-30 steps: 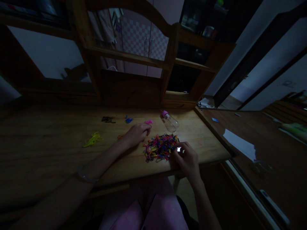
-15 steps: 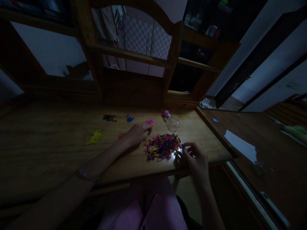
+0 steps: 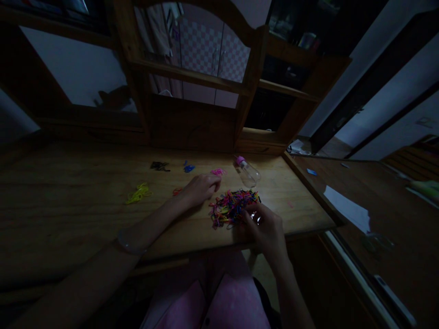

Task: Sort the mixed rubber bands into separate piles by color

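A mixed pile of small coloured rubber bands (image 3: 226, 208) lies on the wooden table near its front edge. My right hand (image 3: 269, 224) reaches into the pile's right side, thumb and forefinger closing on rubber bands there; which ones is hidden. Just beyond the pile's left end, my left hand (image 3: 206, 187) rests on the table with curled fingers, beside a small heap of pink rubber bands (image 3: 217, 172). Whatever its fingertips may hold is hidden. Sorted heaps lie further left: red bands (image 3: 177, 191), blue bands (image 3: 189, 168), black bands (image 3: 159, 166) and yellow bands (image 3: 139, 193).
Behind the pile a clear bottle with a pink top (image 3: 249, 172) lies on its side. A wooden shelf unit (image 3: 192, 123) rises along the table's back. To the right, a lower brown surface holds white paper (image 3: 346, 208) and a small blue card (image 3: 311, 172).
My right hand has moved left, from the pile's right edge onto the bands. A blue band seen at its fingertips no longer shows there. My left hand stays beside the pink heap.
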The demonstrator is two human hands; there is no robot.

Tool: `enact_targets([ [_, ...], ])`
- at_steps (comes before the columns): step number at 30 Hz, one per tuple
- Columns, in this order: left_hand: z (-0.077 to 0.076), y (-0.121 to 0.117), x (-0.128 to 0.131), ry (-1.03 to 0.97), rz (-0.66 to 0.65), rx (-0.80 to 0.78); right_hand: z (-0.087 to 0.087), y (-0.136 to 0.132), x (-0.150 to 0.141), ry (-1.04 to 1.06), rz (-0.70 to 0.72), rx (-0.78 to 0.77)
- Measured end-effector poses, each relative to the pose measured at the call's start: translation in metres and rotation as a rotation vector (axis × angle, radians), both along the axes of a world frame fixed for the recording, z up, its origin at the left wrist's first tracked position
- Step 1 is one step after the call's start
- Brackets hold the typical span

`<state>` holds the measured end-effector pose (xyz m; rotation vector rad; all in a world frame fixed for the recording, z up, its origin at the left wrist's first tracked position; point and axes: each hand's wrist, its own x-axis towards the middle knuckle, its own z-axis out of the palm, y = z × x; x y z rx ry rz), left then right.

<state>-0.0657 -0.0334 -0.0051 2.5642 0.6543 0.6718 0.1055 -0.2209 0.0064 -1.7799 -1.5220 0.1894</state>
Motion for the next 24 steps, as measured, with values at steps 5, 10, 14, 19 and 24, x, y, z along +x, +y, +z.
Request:
enact_targets([
  [5, 0.004, -0.002, 0.000, 0.017, 0.017, -0.017, -0.002, 0.008, -0.007, -0.054, -0.090, -0.012],
  [10, 0.006, -0.003, -0.001, 0.010, 0.016, -0.017, -0.007, 0.013, -0.011, -0.126, -0.138, -0.043],
  [14, 0.006, -0.003, -0.001, 0.015, 0.013, -0.011, -0.011, 0.016, -0.012, -0.149, -0.157, -0.060],
  [19, 0.006, -0.004, 0.000, 0.009, 0.017, 0.000, -0.009, 0.018, -0.014, -0.072, -0.154, -0.014],
  [24, 0.005, -0.003, 0.000, 0.008, 0.005, -0.006, -0.006, 0.016, -0.005, 0.068, -0.153, 0.047],
])
